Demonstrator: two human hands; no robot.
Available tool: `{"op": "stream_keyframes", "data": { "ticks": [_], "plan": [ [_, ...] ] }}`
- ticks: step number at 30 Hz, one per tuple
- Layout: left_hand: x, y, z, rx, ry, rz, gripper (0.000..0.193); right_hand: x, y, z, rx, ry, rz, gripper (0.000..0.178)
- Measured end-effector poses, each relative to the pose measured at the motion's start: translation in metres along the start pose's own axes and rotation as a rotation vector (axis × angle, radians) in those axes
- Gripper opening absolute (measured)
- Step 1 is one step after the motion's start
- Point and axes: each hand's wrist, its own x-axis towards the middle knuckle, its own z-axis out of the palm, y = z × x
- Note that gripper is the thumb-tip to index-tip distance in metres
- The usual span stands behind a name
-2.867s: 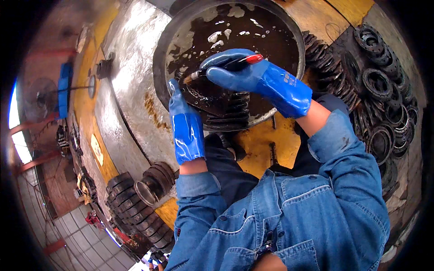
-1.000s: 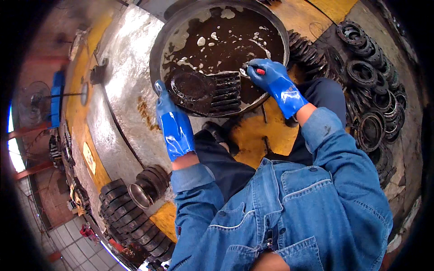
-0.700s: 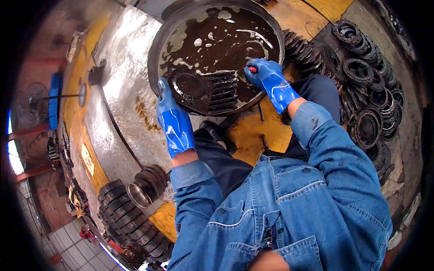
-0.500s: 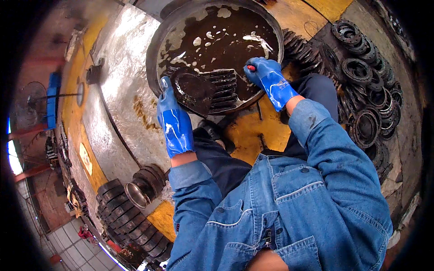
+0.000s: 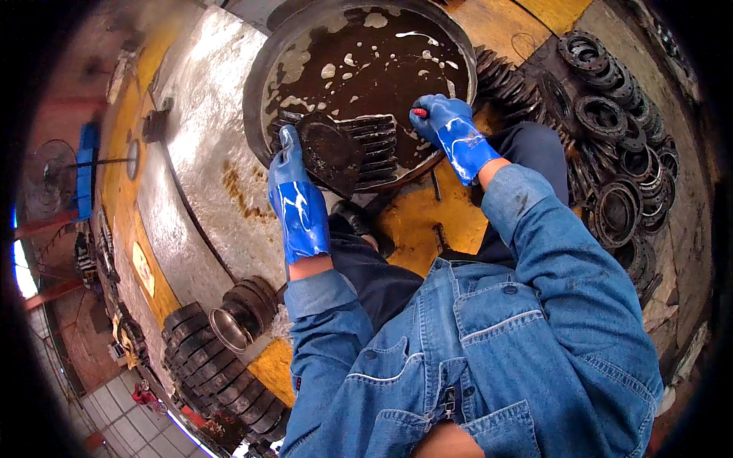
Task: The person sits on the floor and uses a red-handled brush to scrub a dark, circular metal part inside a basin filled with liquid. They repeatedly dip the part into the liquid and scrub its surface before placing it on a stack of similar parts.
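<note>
My left hand [image 5: 294, 202], in a blue rubber glove, is closed on the left edge of a dark, wet metal part [image 5: 330, 155], its thumb pointing up along the side. The part has a rounded, plate-like face tapering toward me, beside a row of dark ribs [image 5: 376, 149]. It lies at the near side of a large round basin [image 5: 259, 84] of dark brown liquid with pale foam patches. At the basin's right side my right hand [image 5: 450, 130], gloved alike, makes a fist round a tool's red-ended handle [image 5: 419, 112]; the rest of the tool is hidden.
Many black ring-shaped parts [image 5: 599, 118] are heaped at the right, with a row of dark discs [image 5: 504, 84] beside the basin. At lower left stand a ribbed dark cylinder stack [image 5: 217, 362] and a shiny metal cup-shaped piece [image 5: 230, 328]. A worn metal sheet [image 5: 206, 99] lies left of the basin.
The foam patches on the liquid have shifted and the bright streak near my right hand is gone. My right hand has moved very slightly; both hands keep their holds.
</note>
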Motion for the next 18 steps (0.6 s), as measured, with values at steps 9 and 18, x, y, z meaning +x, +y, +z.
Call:
{"op": "stream_keyframes", "data": {
  "ticks": [9, 18],
  "plan": [
    [-0.019, 0.000, -0.002, 0.138, -0.002, 0.233, 0.051, 0.002, 0.000, 0.002, -0.031, -0.020, 0.007, 0.029],
    [-0.019, 0.004, -0.003, 0.043, -0.052, 0.209, 0.058, 0.002, -0.001, 0.000, -0.018, -0.042, 0.028, 0.029]
  ]
}}
